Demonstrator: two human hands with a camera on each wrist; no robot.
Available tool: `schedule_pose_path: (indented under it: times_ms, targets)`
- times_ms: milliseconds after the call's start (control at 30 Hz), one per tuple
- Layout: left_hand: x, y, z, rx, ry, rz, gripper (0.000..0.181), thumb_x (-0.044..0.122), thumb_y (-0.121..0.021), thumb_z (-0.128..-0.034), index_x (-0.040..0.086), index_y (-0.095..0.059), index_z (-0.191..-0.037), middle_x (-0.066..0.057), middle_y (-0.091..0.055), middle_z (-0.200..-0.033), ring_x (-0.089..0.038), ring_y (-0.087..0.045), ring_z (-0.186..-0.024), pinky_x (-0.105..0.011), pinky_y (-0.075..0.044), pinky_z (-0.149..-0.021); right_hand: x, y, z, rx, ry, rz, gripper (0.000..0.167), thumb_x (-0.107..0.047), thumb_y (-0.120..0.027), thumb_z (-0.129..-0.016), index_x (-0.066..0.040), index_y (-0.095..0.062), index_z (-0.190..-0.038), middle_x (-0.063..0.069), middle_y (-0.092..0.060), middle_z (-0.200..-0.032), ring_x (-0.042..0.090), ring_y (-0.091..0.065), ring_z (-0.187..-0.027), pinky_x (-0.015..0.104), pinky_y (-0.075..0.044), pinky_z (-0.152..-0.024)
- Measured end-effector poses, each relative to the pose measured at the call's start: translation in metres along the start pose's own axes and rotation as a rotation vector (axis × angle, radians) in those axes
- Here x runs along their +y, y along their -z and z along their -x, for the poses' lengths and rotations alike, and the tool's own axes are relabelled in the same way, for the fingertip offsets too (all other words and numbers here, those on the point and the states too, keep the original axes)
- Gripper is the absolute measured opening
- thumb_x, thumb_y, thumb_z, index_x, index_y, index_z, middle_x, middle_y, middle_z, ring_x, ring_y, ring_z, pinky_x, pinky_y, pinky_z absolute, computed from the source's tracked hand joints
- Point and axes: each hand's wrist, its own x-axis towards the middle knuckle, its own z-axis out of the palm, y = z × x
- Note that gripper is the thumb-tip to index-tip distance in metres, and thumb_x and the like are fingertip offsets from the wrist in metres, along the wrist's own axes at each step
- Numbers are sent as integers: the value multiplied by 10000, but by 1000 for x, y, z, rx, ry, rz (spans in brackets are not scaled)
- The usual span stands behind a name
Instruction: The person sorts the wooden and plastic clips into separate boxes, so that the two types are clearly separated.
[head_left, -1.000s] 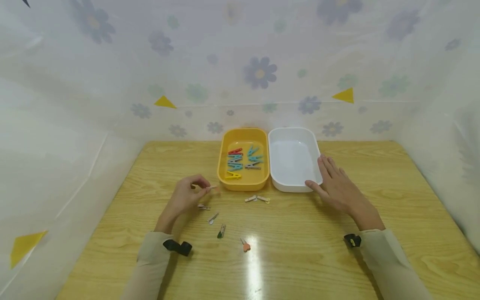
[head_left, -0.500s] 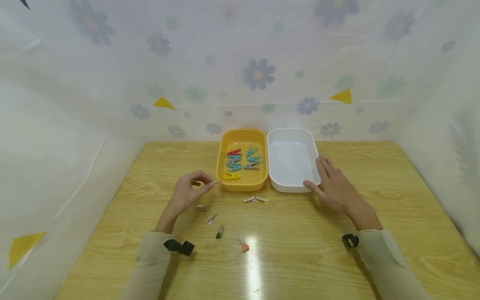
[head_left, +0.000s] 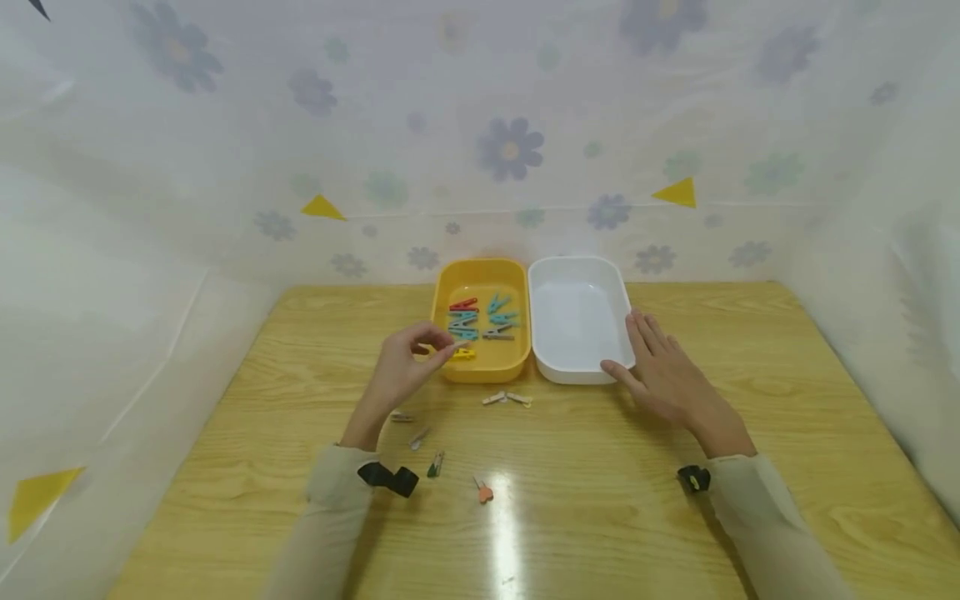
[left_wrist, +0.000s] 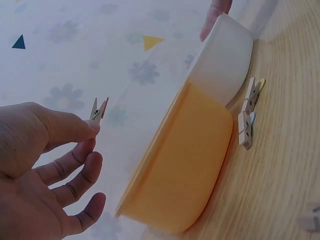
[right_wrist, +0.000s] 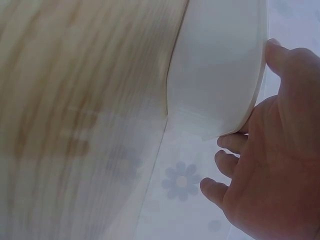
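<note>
Between thumb and index finger, my left hand [head_left: 401, 367] pinches a small wooden clothespin [left_wrist: 97, 112] with a reddish piece on one leg. It is raised over the near-left part of the yellow bin [head_left: 487, 377]. Inside that bin lie plastic clothespins: a red one [head_left: 463, 305], a yellow one [head_left: 464, 354], and several blue and grey ones. Beside it stands a white bin [head_left: 581, 325]. My right hand [head_left: 667, 375] rests on the white bin's right rim, fingers extended, thumb at the near corner; the right wrist view shows the thumb and fingertips touching the rim.
Two wooden clothespins [head_left: 495, 398] lie end to end in front of the bins. More small clips lie nearer, including a green-ended clip [head_left: 436, 464] and one with an orange heart [head_left: 484, 492]. A flowered sheet [head_left: 510, 150] hangs behind the table.
My left hand has lifted the wooden clothespin from the table left of the yellow bin and moved right, over the bin's rim. My right hand stays on the white bin.
</note>
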Motion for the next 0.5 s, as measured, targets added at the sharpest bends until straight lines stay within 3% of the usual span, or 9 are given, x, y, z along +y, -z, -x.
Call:
schedule_pose_path:
  times_ms: [200,500]
  targets:
    - [7,-13,-8,6,-7,63,69,109,-741,-961,72,-743,-1020,-68,-726,-971,-240,-677,-923,-532,-552,-834,-2,2,-1,-6,-4,11,934,-601,-388,-1064,40,10,-1615,206,45,-1697,417,3,-1558,677,-124,-1187]
    - [24,-36,-24,45,-18,118,68,104,-763,-939,56,-741,-982,-72,-741,-942,-234,-694,-905,-480,-564,-788,0,-1,-1,-12,-1,7,924,-586,-380,-1071,37,34,-1613,204,79,-1693,414,39,-1555,691,-115,-1179]
